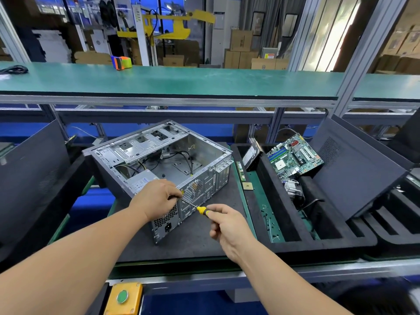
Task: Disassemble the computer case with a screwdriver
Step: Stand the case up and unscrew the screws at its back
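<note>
The computer case lies open on the black mat, motherboard already out in the tray. The right hand grips the screwdriver at a rear-panel screw; the left hand pinches its tip, so the power supply remains.

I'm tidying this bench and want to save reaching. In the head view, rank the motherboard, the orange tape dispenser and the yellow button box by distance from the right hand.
1. yellow button box, below the bench edge, left.
2. motherboard, right tray, behind the right hand.
3. orange tape dispenser, upper shelf, far left.

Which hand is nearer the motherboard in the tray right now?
Right. The right hand grips the screwdriver below-left of the motherboard; the left hand is farther left, at the computer case.
</note>
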